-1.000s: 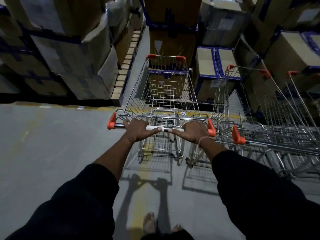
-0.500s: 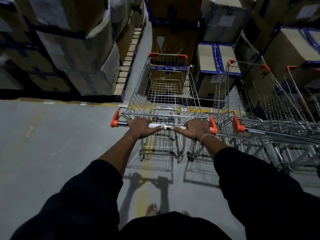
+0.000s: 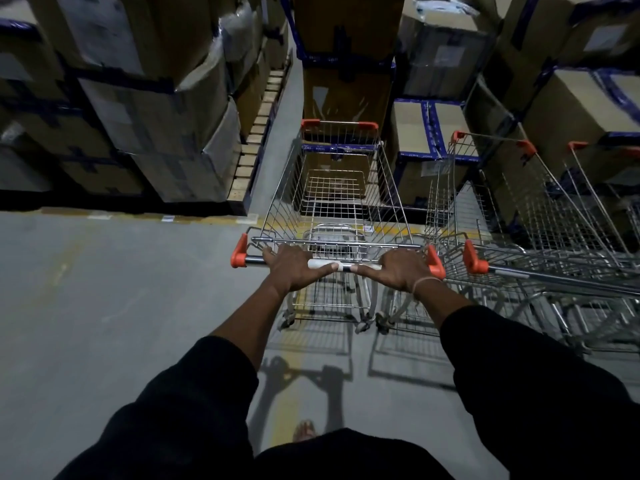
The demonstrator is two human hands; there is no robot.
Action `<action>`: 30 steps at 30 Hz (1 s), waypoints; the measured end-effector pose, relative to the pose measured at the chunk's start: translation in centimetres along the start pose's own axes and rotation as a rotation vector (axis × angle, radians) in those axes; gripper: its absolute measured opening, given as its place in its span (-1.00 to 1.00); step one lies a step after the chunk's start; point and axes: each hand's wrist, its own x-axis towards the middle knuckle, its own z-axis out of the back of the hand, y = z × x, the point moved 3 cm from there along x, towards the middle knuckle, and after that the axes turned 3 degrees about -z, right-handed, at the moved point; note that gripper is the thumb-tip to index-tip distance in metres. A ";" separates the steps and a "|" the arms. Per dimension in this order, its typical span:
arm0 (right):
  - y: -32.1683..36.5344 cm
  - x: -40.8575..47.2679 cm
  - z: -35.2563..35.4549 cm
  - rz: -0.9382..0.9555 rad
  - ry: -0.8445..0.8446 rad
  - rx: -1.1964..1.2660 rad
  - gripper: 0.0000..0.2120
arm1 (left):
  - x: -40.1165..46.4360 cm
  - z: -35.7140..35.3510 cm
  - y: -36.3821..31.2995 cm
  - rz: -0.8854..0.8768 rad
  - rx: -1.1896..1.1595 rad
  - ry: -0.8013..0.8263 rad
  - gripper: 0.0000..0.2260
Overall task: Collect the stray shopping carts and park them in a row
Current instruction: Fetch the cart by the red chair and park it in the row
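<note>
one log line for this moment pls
both hands: left hand, right hand grip cart handle | cart beside parked carts | facing boxes

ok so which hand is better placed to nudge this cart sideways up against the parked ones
Probably the left hand. It grips the handle at the end away from the parked carts, so it can push toward them. The right hand sits beside them.
</note>
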 end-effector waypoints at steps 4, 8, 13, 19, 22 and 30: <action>-1.3 0.2 0.1 -0.029 -0.012 -0.002 -0.15 | 1.0 -0.1 -0.9 -0.020 -0.001 -0.011 -0.22; -1.9 0.4 -0.5 -0.044 -0.040 -0.014 -0.05 | 1.8 0.2 -1.3 -0.031 0.002 0.037 -0.23; -2.4 0.2 -0.4 -0.043 -0.058 -0.079 -0.03 | 1.7 0.1 -2.2 -0.028 -0.002 0.057 -0.08; -2.5 0.1 0.2 0.016 -0.072 -0.101 -0.01 | 1.3 -0.7 -2.4 -0.019 0.027 0.056 -0.23; -2.4 0.3 0.3 0.009 -0.066 -0.068 -0.01 | 1.3 -0.8 -2.3 0.010 0.057 0.044 -0.20; -1.5 0.6 0.1 0.010 -0.054 -0.073 -0.02 | 1.4 -1.0 -0.8 -0.014 0.033 0.029 -0.16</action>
